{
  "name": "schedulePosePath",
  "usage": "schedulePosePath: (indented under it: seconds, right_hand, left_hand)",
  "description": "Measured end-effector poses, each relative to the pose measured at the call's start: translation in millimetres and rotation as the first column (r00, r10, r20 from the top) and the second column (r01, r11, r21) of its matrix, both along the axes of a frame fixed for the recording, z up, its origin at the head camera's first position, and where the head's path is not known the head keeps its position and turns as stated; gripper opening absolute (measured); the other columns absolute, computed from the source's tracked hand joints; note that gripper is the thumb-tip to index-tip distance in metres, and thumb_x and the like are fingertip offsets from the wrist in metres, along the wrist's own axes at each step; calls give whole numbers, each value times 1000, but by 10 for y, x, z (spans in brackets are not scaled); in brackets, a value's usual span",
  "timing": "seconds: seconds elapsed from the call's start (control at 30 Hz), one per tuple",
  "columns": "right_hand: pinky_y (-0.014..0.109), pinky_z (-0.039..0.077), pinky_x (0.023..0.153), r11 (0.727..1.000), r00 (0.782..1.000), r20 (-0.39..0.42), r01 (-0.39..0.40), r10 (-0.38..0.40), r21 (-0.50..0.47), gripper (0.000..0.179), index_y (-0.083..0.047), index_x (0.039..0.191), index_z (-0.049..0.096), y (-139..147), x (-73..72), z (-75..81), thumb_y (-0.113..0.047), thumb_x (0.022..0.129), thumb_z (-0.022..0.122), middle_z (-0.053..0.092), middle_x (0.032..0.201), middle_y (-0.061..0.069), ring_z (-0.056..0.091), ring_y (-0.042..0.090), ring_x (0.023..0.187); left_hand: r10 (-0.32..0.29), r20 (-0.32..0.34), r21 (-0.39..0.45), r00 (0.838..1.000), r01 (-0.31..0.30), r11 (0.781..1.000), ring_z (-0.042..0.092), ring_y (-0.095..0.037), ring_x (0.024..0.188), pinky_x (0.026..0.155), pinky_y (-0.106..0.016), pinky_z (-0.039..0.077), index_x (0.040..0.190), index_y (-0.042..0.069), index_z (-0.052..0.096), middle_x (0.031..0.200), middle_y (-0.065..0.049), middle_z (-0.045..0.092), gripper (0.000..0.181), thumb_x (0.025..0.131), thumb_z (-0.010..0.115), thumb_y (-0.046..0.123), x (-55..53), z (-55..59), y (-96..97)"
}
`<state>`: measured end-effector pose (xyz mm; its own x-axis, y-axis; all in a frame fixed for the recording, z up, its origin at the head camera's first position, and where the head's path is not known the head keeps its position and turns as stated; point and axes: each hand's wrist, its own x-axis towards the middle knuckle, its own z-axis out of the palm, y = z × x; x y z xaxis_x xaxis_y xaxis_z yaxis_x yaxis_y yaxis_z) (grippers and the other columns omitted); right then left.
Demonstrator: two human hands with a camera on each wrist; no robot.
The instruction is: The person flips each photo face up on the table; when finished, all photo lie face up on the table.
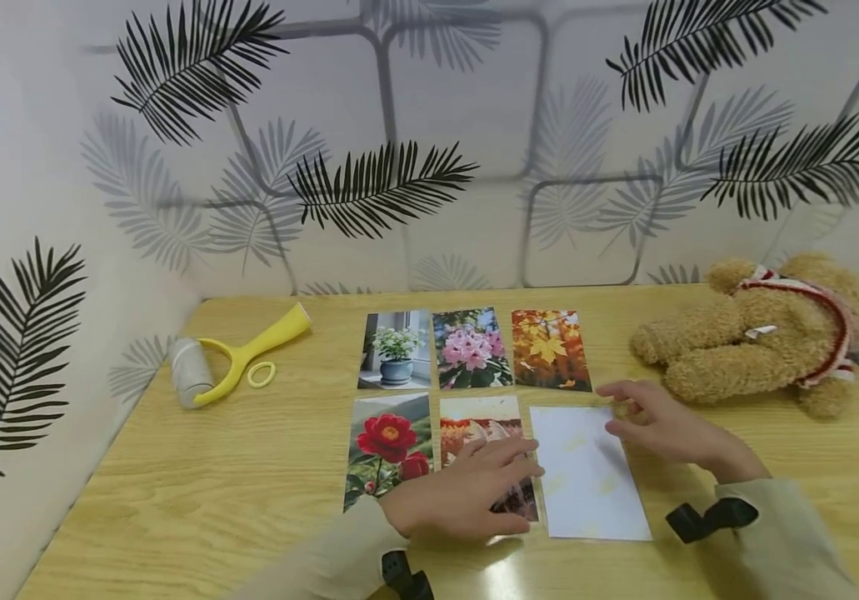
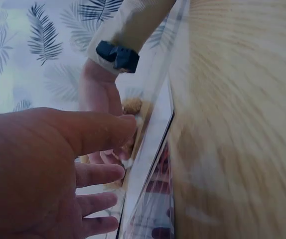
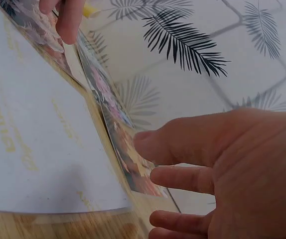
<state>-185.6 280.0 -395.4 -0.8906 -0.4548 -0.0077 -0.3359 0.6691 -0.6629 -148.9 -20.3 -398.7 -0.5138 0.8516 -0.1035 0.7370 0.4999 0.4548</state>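
A white card (image 1: 586,475) with faint yellow lettering, likely a photo print lying face down, is at the lower right of two rows of picture cards. My left hand (image 1: 470,492) hovers over the lower middle card (image 1: 480,408), its loosely spread fingertips right at the white card's left edge. Beyond the white card's upper right corner is my right hand (image 1: 661,425), fingers relaxed and nothing held. Beside the left forearm lies a red flower card (image 1: 387,437). The top row holds a potted plant card (image 1: 395,350), a pink flower card (image 1: 472,348) and a maple leaf card (image 1: 551,350).
A teddy bear (image 1: 774,333) lies on its back at the right rear of the wooden table (image 1: 197,492). At the left rear is a lint roller (image 1: 237,358) with a yellow handle, a small yellow ring (image 1: 261,375) next to it. Leaf-patterned cloth (image 1: 474,125) rises behind the table.
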Motion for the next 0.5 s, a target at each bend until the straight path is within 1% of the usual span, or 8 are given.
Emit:
schedulePosePath:
  seconds: [0.1, 0.2, 0.3, 0.4, 0.47, 0.5]
  right_hand:
    - [52, 48, 83, 1000, 999, 29, -22, 22, 8, 46, 5, 133, 48, 66, -19, -7, -16, 94, 62, 49, 129, 29, 50, 41, 109]
    - [50, 48, 84, 999, 999, 31, -35, 34, 6, 47, 5, 133, 49, 90, -35, -13, -15, 94, 62, 49, 130, 29, 51, 39, 109]
    - [45, 48, 83, 999, 998, 52, -33, 33, -7, 46, 5, 133, 48, 105, -44, -11, -14, 94, 62, 51, 128, 28, 53, 36, 107]
    - [38, 49, 82, 999, 994, 102, -27, 30, -35, 46, 4, 135, 47, 121, -46, -19, -15, 95, 60, 53, 126, 26, 55, 33, 107]
    - [32, 50, 81, 998, 991, 127, -29, 35, -52, 46, 3, 136, 46, 140, -45, -36, -15, 95, 60, 53, 126, 25, 56, 31, 107]
    - [30, 50, 81, 998, 991, 132, -29, 37, -60, 46, 3, 136, 45, 150, -45, -44, -15, 95, 60, 54, 124, 24, 57, 30, 107]
  left_hand:
    - [-16, -27, -27, 1000, 15, 1000, 19, -20, 147, 116, -49, 21, 144, 17, 41, 159, -4, 21, 53, 97, 55, 37, 9, 0, 136]
    - [-28, -46, -40, 999, 26, 999, 19, -19, 147, 117, -47, 19, 144, 20, 42, 159, -2, 22, 52, 97, 55, 38, -17, -4, 261]
    - [-50, -41, -41, 998, 48, 998, 22, -18, 146, 118, -48, 18, 141, 21, 46, 158, -2, 25, 48, 97, 56, 36, -68, -10, 377]
    - [-73, -39, -66, 997, 70, 995, 25, -18, 145, 117, -47, 20, 138, 22, 50, 157, -2, 30, 43, 97, 56, 33, -110, -34, 454]
    - [-86, -53, -92, 995, 81, 992, 26, -18, 145, 117, -45, 21, 137, 23, 51, 156, 0, 31, 41, 97, 56, 30, -117, -58, 479]
    - [-93, -71, -102, 993, 86, 991, 26, -18, 144, 116, -44, 22, 137, 23, 51, 156, 1, 32, 40, 98, 56, 29, -118, -73, 491]
